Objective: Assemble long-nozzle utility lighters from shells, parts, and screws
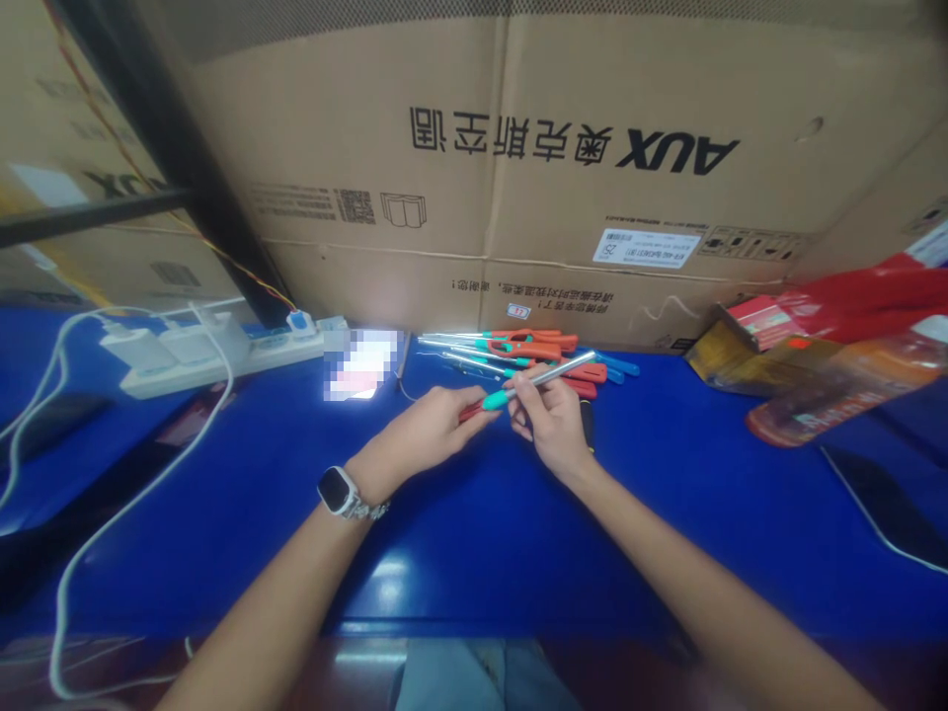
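A long-reach lighter [496, 400] with a red handle, a teal collar and a silver tube is held over the blue table, tube tilted up to the right. My left hand [435, 427] is closed around its red handle, which the fingers mostly hide. On the silver tube, just past the collar, the fingers of my right hand [549, 420] are closed. Right behind my hands lies a pile of similar lighters [524, 349], mostly with orange-red handles and tubes to the left. Blue handles [623, 365] stick out at the pile's right side.
A large cardboard box [355, 118] stands behind the table [459, 553]. To the left are a white power strip [207, 360], a loose white cable [140, 484] and a bright, blurred-out screen [362, 363]. A drink bottle [836, 395] and a dark phone-like slab [889, 499] lie at right.
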`<state>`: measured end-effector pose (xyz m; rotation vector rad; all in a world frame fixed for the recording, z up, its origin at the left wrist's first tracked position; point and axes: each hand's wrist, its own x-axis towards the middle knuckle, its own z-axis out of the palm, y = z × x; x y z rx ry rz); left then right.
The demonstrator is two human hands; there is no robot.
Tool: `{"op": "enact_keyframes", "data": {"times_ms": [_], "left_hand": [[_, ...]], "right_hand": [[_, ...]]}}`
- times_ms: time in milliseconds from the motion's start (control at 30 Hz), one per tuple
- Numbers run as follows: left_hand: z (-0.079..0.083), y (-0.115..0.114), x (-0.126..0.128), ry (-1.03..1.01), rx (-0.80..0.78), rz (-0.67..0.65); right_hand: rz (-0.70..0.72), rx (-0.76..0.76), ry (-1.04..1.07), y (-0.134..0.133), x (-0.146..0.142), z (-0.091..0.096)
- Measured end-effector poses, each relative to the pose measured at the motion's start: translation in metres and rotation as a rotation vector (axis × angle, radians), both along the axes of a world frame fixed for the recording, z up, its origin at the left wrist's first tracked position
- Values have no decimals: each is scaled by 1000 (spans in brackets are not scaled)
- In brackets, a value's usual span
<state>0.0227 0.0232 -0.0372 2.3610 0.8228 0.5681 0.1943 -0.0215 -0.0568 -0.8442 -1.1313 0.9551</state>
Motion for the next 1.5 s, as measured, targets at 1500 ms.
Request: {"op": "enact_keyframes", "data": {"times_ms": [1500], "left_hand": [[7, 10, -18, 219, 312, 142]], "right_hand": [[-59, -169, 184, 11, 6, 0]]}}
